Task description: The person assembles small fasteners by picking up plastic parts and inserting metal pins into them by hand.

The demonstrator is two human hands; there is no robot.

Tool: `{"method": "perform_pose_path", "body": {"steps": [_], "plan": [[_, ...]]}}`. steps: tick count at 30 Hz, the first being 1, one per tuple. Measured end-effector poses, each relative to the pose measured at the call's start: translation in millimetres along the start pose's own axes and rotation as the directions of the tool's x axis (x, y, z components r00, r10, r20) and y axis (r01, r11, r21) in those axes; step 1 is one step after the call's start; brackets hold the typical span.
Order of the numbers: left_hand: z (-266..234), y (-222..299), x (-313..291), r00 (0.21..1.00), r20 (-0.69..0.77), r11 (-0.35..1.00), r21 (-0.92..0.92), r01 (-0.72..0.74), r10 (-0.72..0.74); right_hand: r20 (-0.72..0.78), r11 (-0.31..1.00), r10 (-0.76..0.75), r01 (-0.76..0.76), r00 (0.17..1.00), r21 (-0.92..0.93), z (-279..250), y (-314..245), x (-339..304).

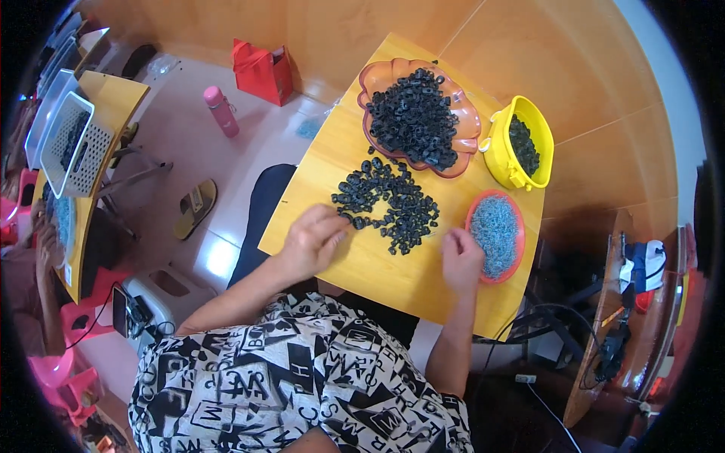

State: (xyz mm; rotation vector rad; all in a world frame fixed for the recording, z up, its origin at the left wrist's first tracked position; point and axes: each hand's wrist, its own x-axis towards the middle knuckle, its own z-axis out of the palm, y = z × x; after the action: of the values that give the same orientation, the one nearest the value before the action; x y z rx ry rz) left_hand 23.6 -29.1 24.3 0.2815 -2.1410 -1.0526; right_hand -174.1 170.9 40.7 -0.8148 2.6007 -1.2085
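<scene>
Fingers (334, 220) of the left hand (308, 241) bend in toward the thumb, in the head view, at the lower-left edge of loose black pieces (408, 208) spread over a yellow table (377, 275); the gap is narrow, and I cannot tell whether a piece is pinched. The right hand (462, 260) is curled just beside a red dish (522, 245) filled with small blue-grey bits (495, 234); whether its closed-in fingers hold anything cannot be made out. Beyond the spread, a translucent orange scalloped tray (467, 121) bears a large heap of similar black pieces, and right of it a yellow tub (502, 166) holds more. On the floor to the left stand a pink bottle (222, 113) and a red bag (263, 74), with a sandal (195, 209) nearer.
</scene>
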Motion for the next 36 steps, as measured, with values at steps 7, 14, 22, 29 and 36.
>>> {"method": "perform_pose_path", "body": {"steps": [7, 14, 22, 29, 36], "plan": [[8.8, -12.8, 13.5, 0.997, 0.072, 0.965, 0.257, -0.045, 0.027, -0.073, 0.974, -0.153, 0.138, 0.985, -0.181, 21.6, -0.7, -15.6], [17.4, -16.8, 11.6, 0.997, 0.02, 0.958, 0.278, -0.072, 0.069, -0.073, 0.954, -0.192, 0.169, 0.979, -0.246, 23.1, 1.6, -16.1], [18.2, -0.1, -1.2, 0.993, 0.047, 0.949, -0.292, 0.121, -0.113, -0.047, 0.945, -0.227, 0.208, 0.973, -0.254, 28.8, 4.4, -10.5], [31.9, -3.0, -18.3, 0.712, 0.589, 0.004, -0.769, 0.639, -0.381, -0.019, 0.915, -0.266, 0.246, 0.964, -0.32, 26.9, -0.3, -17.2], [29.9, -5.7, -17.7, 0.711, 0.587, 0.016, -0.767, 0.642, -0.388, 0.151, 0.974, -0.128, 0.096, 0.98, 0.206, 34.7, -61.3, -48.5]]}}
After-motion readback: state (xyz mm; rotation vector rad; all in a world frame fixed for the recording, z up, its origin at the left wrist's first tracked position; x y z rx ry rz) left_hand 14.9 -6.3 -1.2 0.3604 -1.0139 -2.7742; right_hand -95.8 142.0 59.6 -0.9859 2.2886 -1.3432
